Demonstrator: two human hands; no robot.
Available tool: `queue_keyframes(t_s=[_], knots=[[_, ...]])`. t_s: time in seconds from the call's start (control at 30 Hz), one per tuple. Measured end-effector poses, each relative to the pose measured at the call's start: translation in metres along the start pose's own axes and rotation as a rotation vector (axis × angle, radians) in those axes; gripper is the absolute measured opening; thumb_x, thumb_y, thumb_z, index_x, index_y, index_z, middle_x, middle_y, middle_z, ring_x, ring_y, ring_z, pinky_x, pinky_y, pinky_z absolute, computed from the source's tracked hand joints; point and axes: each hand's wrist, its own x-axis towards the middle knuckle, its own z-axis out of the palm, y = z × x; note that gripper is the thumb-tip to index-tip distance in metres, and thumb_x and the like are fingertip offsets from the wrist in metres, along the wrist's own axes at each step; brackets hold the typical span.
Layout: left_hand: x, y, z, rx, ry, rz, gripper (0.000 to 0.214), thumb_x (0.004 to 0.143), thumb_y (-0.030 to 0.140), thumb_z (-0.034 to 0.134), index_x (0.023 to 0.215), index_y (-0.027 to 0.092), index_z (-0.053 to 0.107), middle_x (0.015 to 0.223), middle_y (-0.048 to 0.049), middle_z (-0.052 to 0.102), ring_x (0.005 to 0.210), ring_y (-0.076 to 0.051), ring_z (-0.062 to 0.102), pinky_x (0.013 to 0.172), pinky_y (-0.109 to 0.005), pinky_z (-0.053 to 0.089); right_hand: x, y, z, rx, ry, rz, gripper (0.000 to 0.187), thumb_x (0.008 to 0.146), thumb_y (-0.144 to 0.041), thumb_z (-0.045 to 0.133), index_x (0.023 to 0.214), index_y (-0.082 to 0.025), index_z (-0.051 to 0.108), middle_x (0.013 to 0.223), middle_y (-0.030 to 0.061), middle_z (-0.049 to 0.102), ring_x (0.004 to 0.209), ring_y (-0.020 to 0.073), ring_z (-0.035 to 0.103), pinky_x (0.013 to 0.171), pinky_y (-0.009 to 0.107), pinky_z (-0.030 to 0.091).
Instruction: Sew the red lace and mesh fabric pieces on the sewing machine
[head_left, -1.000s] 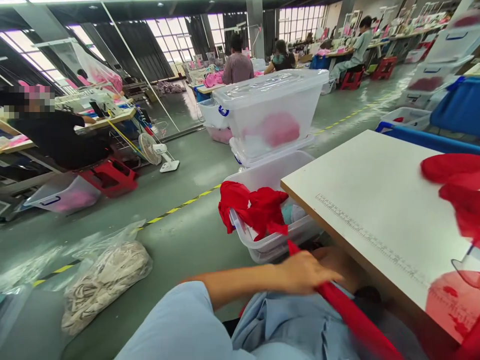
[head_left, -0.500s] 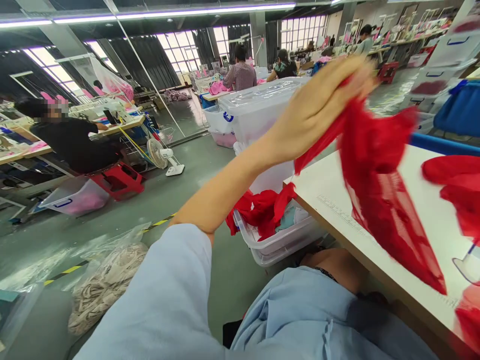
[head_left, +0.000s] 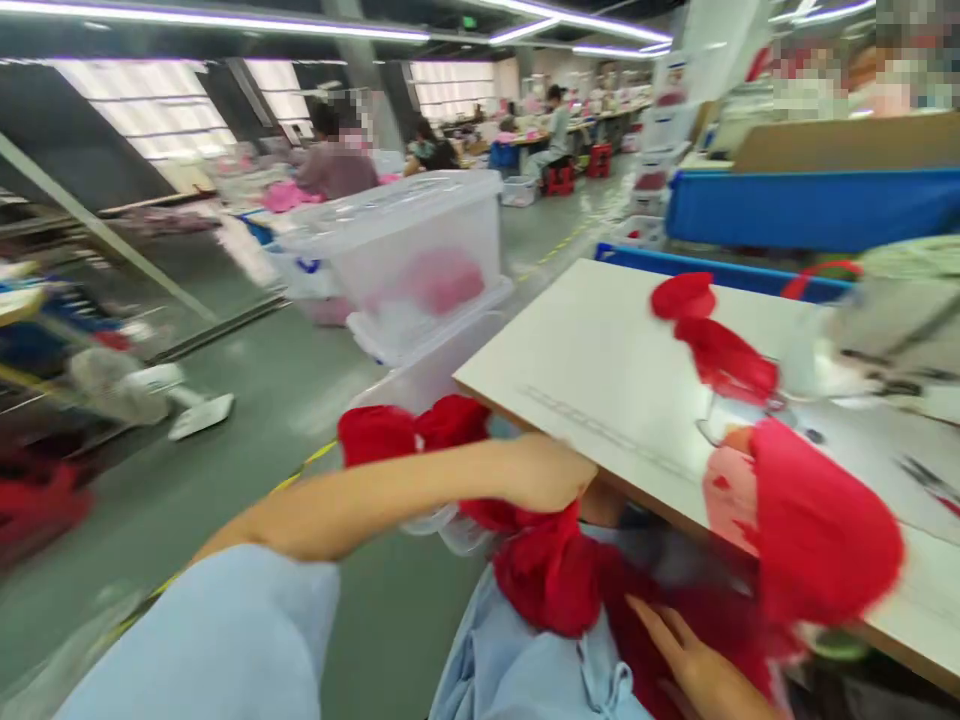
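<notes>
My left hand (head_left: 544,470) is closed on a bunch of red fabric (head_left: 551,570) just below the near edge of the white worktable (head_left: 615,370). The fabric hangs down onto my lap in a crumpled mass. My right hand (head_left: 694,665) lies low on my lap with fingers stretched out, touching the red fabric from below. More red fabric (head_left: 821,530) lies blurred on the table's near right part. Another red piece (head_left: 712,345) sits further back on the table. The whole picture is smeared by motion.
A clear plastic bin (head_left: 427,385) with red cloth (head_left: 409,430) over its rim stands left of the table. Behind it are stacked lidded bins (head_left: 409,250) with pink contents. A small white fan (head_left: 176,400) is on the green floor. Other people sit at far tables.
My left hand, raised high with the red fabric half a second ago, has dropped to the table edge with it. The camera has swung right. My right hand has come into view.
</notes>
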Motion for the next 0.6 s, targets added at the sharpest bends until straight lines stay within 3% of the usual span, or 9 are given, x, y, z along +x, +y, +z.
queue_keyframes(t_s=[0.07,0.17,0.23,0.3,0.37,0.47,0.53,0.6], knots=[[0.032,0.01,0.011,0.021,-0.132,0.091,0.018,0.095,0.017,0.05,0.089,0.017,0.066,0.079,0.0014,0.07,0.079,-0.013,0.068,0.076,-0.023,0.051,0.004,0.001,0.001,-0.179,-0.029,0.182,0.071,0.08,-0.003,0.045,0.149,-0.021,0.05,0.149,0.0177,0.052,0.119,0.0278,0.066,0.096,0.033,0.055],[0.065,0.024,0.036,0.064,-0.178,0.198,0.027,0.095,0.008,0.042,0.104,0.018,0.065,0.104,-0.0054,0.071,0.1,-0.017,0.066,0.092,-0.029,0.05,0.002,-0.005,-0.017,-0.277,-0.047,0.357,0.07,0.079,-0.002,0.047,0.145,-0.023,0.055,0.149,0.0203,0.051,0.109,0.0321,0.071,0.091,0.04,0.058],[0.074,0.027,0.058,0.061,-0.201,0.294,0.032,0.095,0.007,0.039,0.109,0.019,0.065,0.118,-0.0068,0.067,0.113,-0.017,0.061,0.102,-0.03,0.046,-0.011,-0.012,-0.037,-0.213,-0.041,0.344,0.069,0.075,-0.006,0.056,0.142,-0.024,0.059,0.147,0.0192,0.054,0.115,0.036,0.067,0.096,0.045,0.055],[0.077,0.024,0.08,0.043,-0.321,0.378,0.034,0.096,0.012,0.047,0.123,0.024,0.063,0.127,-0.0054,0.064,0.119,-0.017,0.06,0.103,-0.029,0.047,-0.032,-0.02,-0.06,-0.023,-0.029,0.254,0.07,0.071,-0.016,0.068,0.139,-0.03,0.061,0.144,0.0132,0.058,0.125,0.0366,0.061,0.103,0.047,0.051],[0.08,0.015,0.099,0.183,-0.307,0.326,0.047,0.096,0.023,0.055,0.143,0.03,0.051,0.149,-0.0083,0.05,0.132,-0.025,0.052,0.107,-0.04,0.046,-0.051,-0.026,-0.087,0.197,0.069,0.179,0.058,0.078,-0.028,0.068,0.135,-0.037,0.064,0.13,0.0055,0.069,0.113,0.0302,0.068,0.096,0.04,0.056],[0.086,0.004,0.116,0.482,-0.256,0.15,0.048,0.095,0.033,0.06,0.143,0.027,0.054,0.152,-0.0146,0.047,0.136,-0.037,0.046,0.111,-0.06,0.036,-0.066,-0.024,-0.128,0.38,0.441,0.156,0.039,0.086,-0.05,0.061,0.118,-0.03,0.074,0.103,0.007,0.078,0.09,0.0253,0.074,0.078,0.031,0.06],[0.088,0.005,0.119,0.563,-0.287,0.128,0.048,0.093,0.033,0.064,0.14,0.023,0.057,0.149,-0.0172,0.05,0.136,-0.039,0.046,0.114,-0.064,0.03,-0.064,-0.014,-0.151,0.407,0.703,0.259,0.045,0.085,-0.062,0.055,0.102,-0.025,0.075,0.079,0.0062,0.075,0.063,0.0216,0.069,0.059,0.03,0.058],[0.087,0.018,0.112,0.547,-0.291,0.16,0.048,0.092,0.032,0.065,0.138,0.021,0.058,0.146,-0.0178,0.053,0.134,-0.039,0.048,0.113,-0.06,0.032,-0.055,0.0,-0.165,0.34,0.951,0.421,0.05,0.077,-0.068,0.056,0.094,-0.024,0.071,0.069,0.005,0.071,0.055,0.0209,0.065,0.053,0.031,0.053]])
